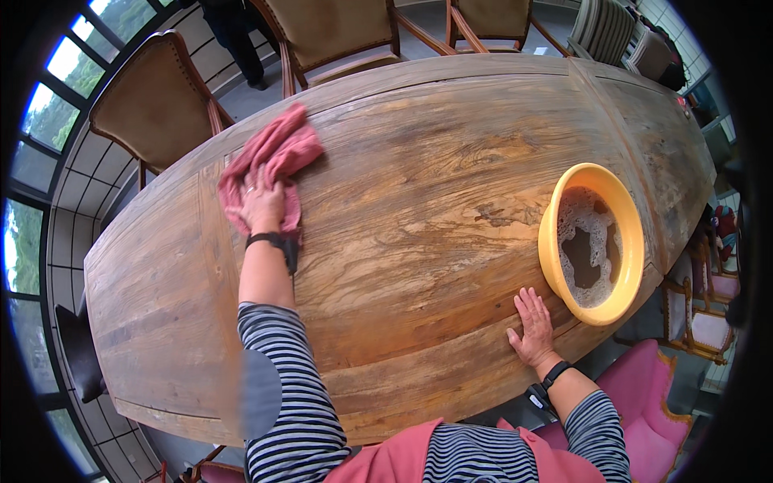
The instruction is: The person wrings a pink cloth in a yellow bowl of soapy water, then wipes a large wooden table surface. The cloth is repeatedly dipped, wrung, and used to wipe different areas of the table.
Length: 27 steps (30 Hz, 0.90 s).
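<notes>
My left arm reaches far across the wooden table (419, 201), and my left hand (264, 201) presses a crumpled pink cloth (282, 145) against its top. The fingers are bent into the cloth, which bunches up ahead of and beside them. Near the table's front edge, my right hand (535, 328) lies palm down on the bare wood, fingers spread and holding nothing. Just beyond it stands a yellow basin (551, 249) of murky brown water (584, 258) with white suds floating on top. The right hand and basin are apart.
Tan upholstered chairs (161, 101) line the far side, where a person in dark trousers (233, 40) stands. A striped chair (600, 32) is at the far right corner. Pink chairs (644, 394) stand by the near right edge. Tall windows (24, 241) run along the left.
</notes>
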### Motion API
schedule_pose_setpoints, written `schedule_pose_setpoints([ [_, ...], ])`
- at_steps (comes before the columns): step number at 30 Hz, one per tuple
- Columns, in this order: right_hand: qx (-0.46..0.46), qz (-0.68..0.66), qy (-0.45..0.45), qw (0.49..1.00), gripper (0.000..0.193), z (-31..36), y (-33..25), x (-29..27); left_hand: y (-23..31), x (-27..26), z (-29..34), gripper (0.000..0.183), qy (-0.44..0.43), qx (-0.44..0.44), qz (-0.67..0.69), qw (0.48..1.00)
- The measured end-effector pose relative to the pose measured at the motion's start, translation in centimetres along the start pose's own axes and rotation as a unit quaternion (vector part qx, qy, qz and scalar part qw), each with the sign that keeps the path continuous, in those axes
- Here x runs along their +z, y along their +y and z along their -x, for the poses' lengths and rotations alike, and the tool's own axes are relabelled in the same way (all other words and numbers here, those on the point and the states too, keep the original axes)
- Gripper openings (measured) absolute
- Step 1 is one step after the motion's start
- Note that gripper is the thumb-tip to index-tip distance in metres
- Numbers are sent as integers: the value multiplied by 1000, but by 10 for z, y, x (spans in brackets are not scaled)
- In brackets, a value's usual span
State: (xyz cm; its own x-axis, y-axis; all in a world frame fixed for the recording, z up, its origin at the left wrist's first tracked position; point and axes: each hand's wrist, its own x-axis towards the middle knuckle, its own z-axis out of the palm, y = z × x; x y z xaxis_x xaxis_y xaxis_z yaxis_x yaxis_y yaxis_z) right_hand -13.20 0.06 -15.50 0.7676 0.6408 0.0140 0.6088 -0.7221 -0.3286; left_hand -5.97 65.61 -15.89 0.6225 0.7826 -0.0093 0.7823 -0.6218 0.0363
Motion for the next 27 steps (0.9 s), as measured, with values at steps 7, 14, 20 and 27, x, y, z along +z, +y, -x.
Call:
schedule_pose_setpoints([
  [7, -18, -4, 24, 1000, 78, 0, 0, 0, -104, 0, 77, 71, -8, -140, -10, 990],
  [14, -25, -10, 47, 999, 77, 2, 4, 9, -144, 0, 234, 72, -20, -129, -13, 991],
  [20, -70, -3, 106, 992, 77, 0, 11, 21, -154, -3, 429, 78, -35, -94, -24, 995],
  [27, -72, 14, 119, 990, 77, -1, 15, 35, -116, -5, 568, 86, -129, -47, -36, 990],
])
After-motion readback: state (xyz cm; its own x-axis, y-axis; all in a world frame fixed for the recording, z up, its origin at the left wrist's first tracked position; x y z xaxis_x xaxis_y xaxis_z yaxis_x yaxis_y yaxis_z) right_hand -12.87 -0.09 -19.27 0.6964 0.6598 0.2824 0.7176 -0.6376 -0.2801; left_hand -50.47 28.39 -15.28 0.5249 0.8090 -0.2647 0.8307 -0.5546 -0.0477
